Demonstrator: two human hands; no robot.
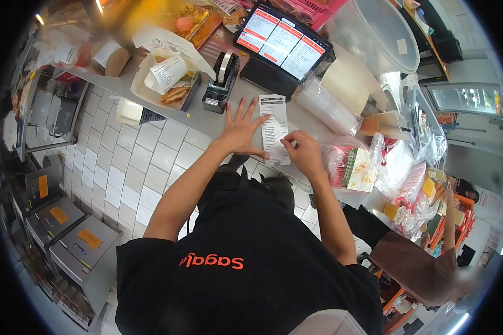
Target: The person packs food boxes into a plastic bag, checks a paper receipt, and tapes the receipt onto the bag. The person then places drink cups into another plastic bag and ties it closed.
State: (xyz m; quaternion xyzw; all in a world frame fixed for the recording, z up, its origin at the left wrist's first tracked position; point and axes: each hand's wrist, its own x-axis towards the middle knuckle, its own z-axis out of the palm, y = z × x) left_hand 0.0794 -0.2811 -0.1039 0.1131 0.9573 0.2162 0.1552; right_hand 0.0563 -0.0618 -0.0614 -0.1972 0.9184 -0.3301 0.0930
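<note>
A long printed paper receipt [273,125] lies on the steel counter in front of me. My left hand [241,133] is open, its fingers spread flat, with fingertips and thumb along the receipt's left edge. At the opposite edge, the thumb and fingers of my right hand [304,149] are pinched together against the paper. What sits between those fingertips, if anything, is too small to make out. Just beyond my left hand stands a black tape dispenser [221,84]. Behind the receipt, a tablet [283,40] shows order columns on its lit screen.
An open food box [145,84] with a wrapped item and fried food stands left of the dispenser. Plastic-wrapped packs [327,106] and bagged items [346,164] crowd the right side. A large clear tub [374,33] is behind. Another person [419,259] works at the right.
</note>
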